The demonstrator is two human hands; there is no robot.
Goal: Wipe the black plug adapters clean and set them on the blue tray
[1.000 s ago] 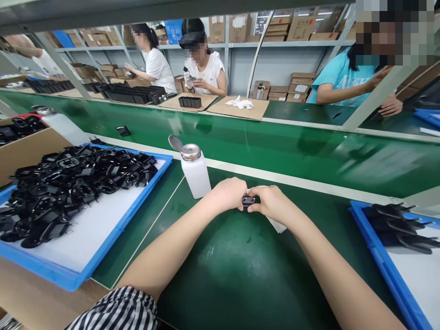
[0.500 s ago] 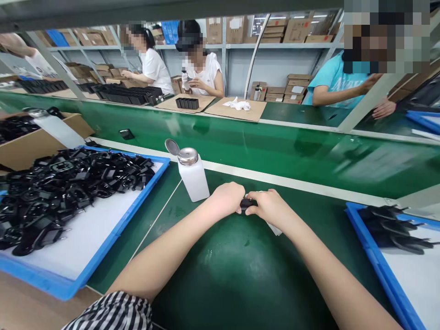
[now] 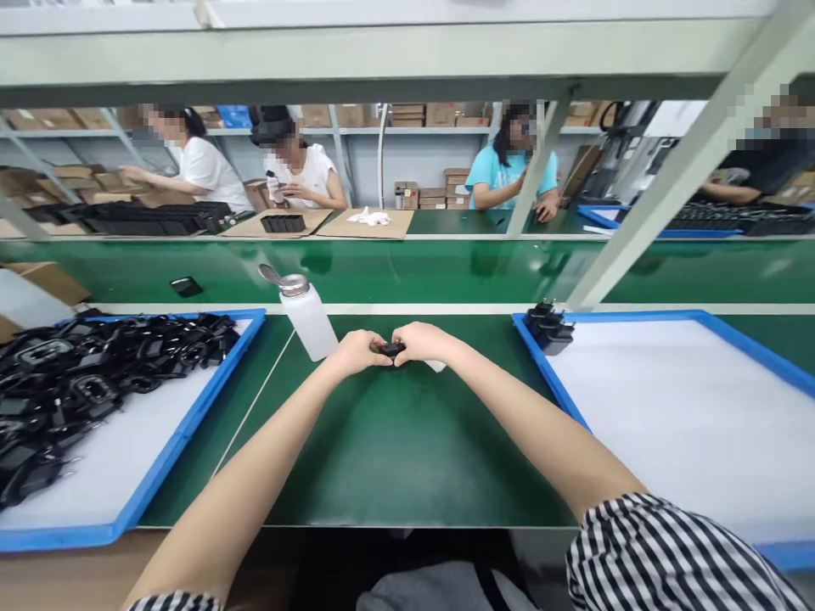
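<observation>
The left hand [image 3: 355,353] and the right hand [image 3: 424,342] meet above the green bench mat [image 3: 407,441] and together hold 1 small black plastic plug part [image 3: 390,348]. The grip is narrow: the fingers of both hands close on this part from 2 sides, and only its middle shows between them, so its exact shape is hard to see. A white cloth [image 3: 436,366] shows just under the right hand, near the grip.

Just left of the grip, beside the left hand, stands a white plastic dispenser bottle [image 3: 309,321] with a metal top and an open lid. Farther left is a blue tray [image 3: 194,416] with a big heap of black plug parts [image 3: 108,365]. To the right of the grip is a second blue tray [image 3: 637,316] with a white sheet, and a small group of black plug parts [image 3: 548,327] sits at its far left corner. A striped sleeve [image 3: 649,552] covers the right upper arm. Beyond the grip, on the other side of the bench, a co-worker [image 3: 296,174] sits behind a cardboard sheet [image 3: 286,223] with black parts on it.
</observation>
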